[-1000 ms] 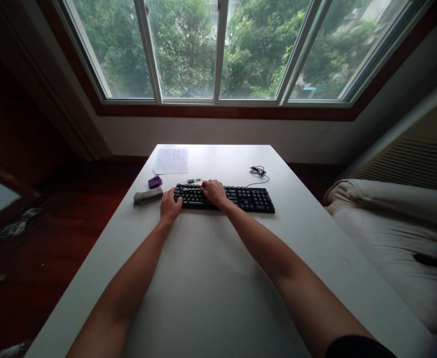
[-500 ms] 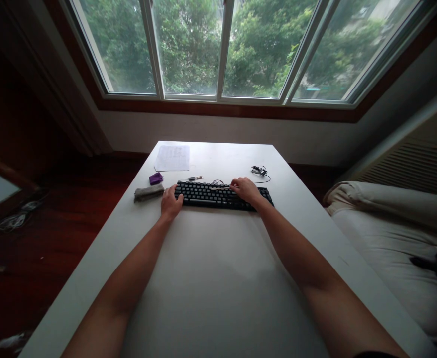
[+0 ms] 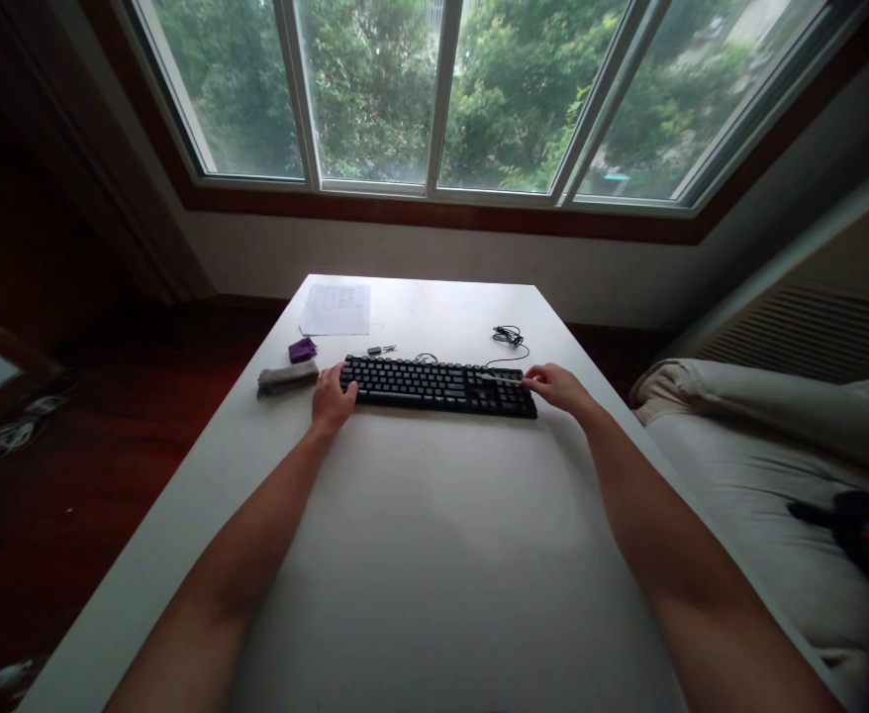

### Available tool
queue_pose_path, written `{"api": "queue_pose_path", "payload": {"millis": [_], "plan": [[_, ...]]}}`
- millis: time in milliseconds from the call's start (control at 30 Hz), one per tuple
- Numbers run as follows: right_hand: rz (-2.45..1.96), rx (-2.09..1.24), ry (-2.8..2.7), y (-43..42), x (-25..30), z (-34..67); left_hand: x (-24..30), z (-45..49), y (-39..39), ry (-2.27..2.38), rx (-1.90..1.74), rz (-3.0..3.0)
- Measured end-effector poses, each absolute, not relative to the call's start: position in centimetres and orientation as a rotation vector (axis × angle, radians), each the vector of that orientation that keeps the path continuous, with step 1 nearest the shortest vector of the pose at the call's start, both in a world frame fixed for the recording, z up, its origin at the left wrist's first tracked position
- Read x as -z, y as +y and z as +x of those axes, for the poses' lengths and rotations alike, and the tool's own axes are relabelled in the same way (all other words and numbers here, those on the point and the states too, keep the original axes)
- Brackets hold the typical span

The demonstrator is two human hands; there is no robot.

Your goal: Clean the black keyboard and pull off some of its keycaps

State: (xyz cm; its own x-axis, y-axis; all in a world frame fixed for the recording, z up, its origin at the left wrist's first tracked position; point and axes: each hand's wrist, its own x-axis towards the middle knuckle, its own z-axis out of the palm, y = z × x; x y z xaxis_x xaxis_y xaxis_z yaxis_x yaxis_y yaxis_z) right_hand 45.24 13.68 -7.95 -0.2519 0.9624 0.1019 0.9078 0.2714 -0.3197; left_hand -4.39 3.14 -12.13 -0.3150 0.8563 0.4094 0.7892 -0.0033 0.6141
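A black keyboard lies across the far middle of the white table. My left hand rests closed against the keyboard's left end. My right hand is at the keyboard's right end, fingers pinched on a thin pale stick-like tool that lies over the right keys. What the tool is I cannot make out.
A grey folded cloth and a small purple object lie left of the keyboard. A sheet of paper sits at the far left corner. A black cable coils behind the keyboard. A bed with pale bedding stands to the right.
My right hand has slid the thin tool along the keyboard from its left part to its right end. My left hand has stayed at the left end.
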Motion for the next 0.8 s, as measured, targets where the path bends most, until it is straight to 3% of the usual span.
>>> {"api": "queue_pose_path", "payload": {"millis": [433,567,800], "plan": [[-1.767,-0.7,-1.964,14.0,9.5,53.5,12.2,-4.4,3.2,2.181,-1.179,1.782],[-1.776,-0.554,-1.785,14.0,9.7,51.9,11.9,-4.2,3.0,2.191,-1.149,1.778],[-1.603,-0.345,-2.029,13.4,7.0,39.8,11.5,-3.8,2.7,2.333,-1.078,1.736]]}}
